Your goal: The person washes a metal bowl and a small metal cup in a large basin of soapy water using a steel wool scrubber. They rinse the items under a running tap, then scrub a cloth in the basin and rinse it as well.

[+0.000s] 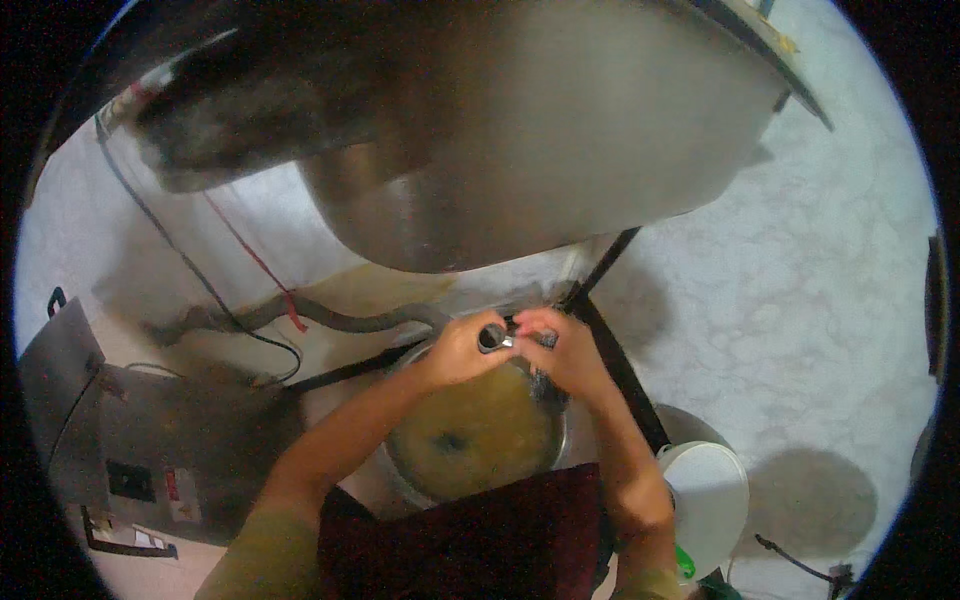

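Observation:
Both hands meet over a round metal basin (472, 442) that holds murky yellow-brown liquid. My left hand (465, 352) grips a short tubular fitting (491, 338) with a grey rim, its round opening facing up. A small shiny metal piece (508, 341) shows at the side of that fitting, between the hands. The fingers of my right hand (559, 349) are bent in against this piece; dark material shows around them, but its shape is blurred. A dark round spot (450, 442) lies in the liquid, too unclear to name.
A large grey metal vessel (540, 150) overhangs the hands. Behind the basin runs a grey hose (360, 319); a dark cable (176, 247) and a red strap (259, 262) hang at left. Dark frame bars (622, 375) pass right. A metal box (202, 450) and a white bucket (709, 502) flank me.

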Demonstrator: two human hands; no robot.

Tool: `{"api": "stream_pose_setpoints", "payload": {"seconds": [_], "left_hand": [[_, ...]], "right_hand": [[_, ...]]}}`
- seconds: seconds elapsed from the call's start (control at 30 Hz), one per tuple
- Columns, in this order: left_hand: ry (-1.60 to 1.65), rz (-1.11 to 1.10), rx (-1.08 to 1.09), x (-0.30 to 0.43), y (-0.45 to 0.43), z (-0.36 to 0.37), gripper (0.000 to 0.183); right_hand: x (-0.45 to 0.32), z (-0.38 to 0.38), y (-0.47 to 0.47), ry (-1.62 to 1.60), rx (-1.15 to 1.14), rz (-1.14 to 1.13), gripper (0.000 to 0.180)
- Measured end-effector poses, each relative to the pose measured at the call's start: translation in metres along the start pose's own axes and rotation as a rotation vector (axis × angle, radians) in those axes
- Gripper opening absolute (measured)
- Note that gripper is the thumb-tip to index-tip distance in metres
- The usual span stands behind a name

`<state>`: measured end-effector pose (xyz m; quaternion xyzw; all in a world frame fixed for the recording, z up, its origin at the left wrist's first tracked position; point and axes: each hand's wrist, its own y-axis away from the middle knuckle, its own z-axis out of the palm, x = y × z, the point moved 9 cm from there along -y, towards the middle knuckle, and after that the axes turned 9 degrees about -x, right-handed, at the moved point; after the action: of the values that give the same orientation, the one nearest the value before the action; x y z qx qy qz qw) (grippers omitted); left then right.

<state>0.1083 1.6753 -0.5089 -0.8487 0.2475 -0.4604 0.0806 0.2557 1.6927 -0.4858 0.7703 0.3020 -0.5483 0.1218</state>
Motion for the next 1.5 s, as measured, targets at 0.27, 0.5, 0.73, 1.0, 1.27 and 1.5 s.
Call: {"api": "stream_pose_setpoints", "payload": {"seconds": [0.27, 0.5, 0.73, 1.0, 1.27, 1.5], "left_hand": [[0.152, 0.048, -0.261, -0.07, 0.04, 0.065, 0.08], [0.244, 0.016, -0.361, -0.054, 0.053, 0.09, 0.098], [-0.175, -0.074, -0.426, -0.064, 0.077, 0.074, 0.07], [-0.502, 0.261, -0.217, -0.033, 0.078, 0.069, 0.066], [-0.304, 0.022, -0.122, -0.022, 0.079, 0.039, 0.056], [0.287, -0.652, 1.05, -0.188, 0.29, -0.219, 0.01]], "right_hand": [[0.009, 0.06, 0.03, 0.35, 0.116, -0.138, 0.052], [0.033, 0.061, 0.04, 0.28, 0.088, -0.111, 0.037], [0.02, 0.031, 0.048, 0.202, 0.071, 0.039, 0.036], [0.039, 0.054, 0.059, -0.287, 0.066, 0.202, 0.043], [0.027, 0.064, 0.066, -0.053, 0.211, 0.066, 0.03], [0.001, -0.006, 0.063, -0.027, 0.279, 0.029, 0.029]]}}
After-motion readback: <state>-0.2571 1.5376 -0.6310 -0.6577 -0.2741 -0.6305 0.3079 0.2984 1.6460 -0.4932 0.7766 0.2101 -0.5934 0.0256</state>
